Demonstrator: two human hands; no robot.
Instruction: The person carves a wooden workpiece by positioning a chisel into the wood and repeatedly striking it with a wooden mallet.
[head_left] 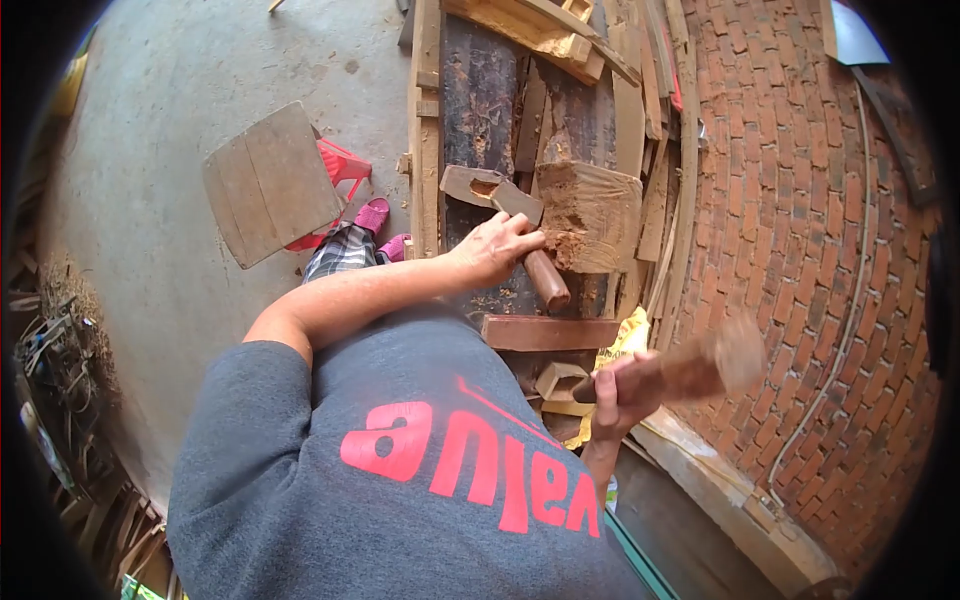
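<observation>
My left hand (495, 248) is closed around a tool with a brown wooden handle (547, 280), which looks like a chisel; its blade is hidden. The handle's rounded end points down and right. Beside the fingers lies a flat wooden block (468, 184) with a hole cut in it, at the edge of a thick, rough wooden block (608, 220). To the right, my right hand (625, 395) grips a wooden mallet (700, 370), its wide end blurred by motion and apart from the chisel. Crumbly brown wood bits (563, 248) lie on the thick block.
A reddish-brown board (550, 333) lies nearest my body, by a yellow bag (628, 340). Timber pieces (535, 35) and planks line the bench. A brick wall (790, 250) rises on the right. At left stands a red stool (343, 165) beneath a wooden board (272, 185).
</observation>
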